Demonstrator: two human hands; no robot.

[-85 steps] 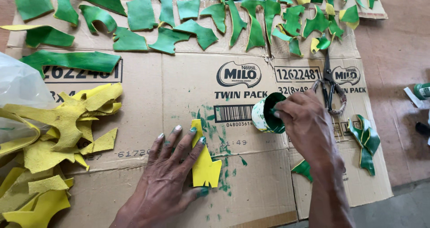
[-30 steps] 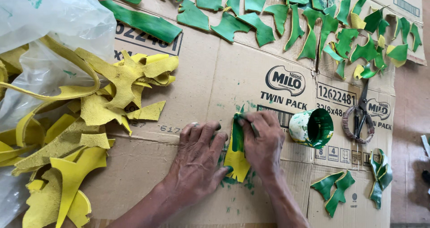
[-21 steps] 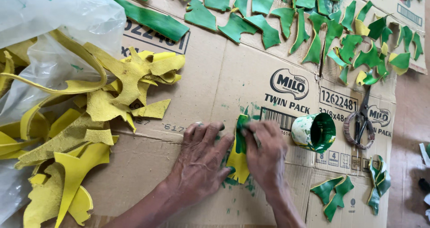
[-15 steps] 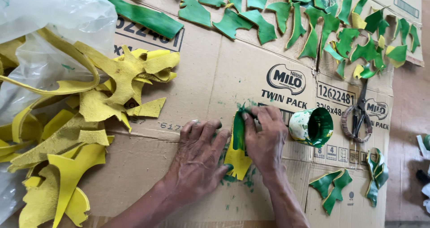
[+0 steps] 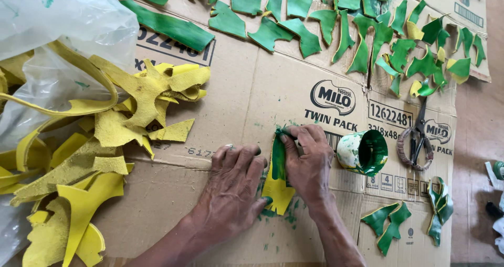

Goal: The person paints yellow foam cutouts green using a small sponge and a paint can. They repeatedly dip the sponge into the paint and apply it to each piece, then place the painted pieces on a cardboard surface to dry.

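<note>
The right hand (image 5: 310, 164) is curled, its fingertips pressing the top of a yellow scrap (image 5: 277, 185) that is partly painted green; whether it pinches anything small there cannot be told. The left hand (image 5: 233, 193) lies flat and spread, fingers pinning the scrap's left edge and lower corner. The scrap sits between the two hands on the cardboard sheet (image 5: 247, 94), near the middle of its near edge, its long axis running from near to far, green end away from the person. Just right of the right hand stands a paint cup (image 5: 363, 151), tipped on its side, with scissors (image 5: 417, 138) beyond it. Bare cardboard opens above the hands. Yellow scraps (image 5: 131, 104) crowd the left edge, green pieces (image 5: 362, 36) the far edge.
</note>
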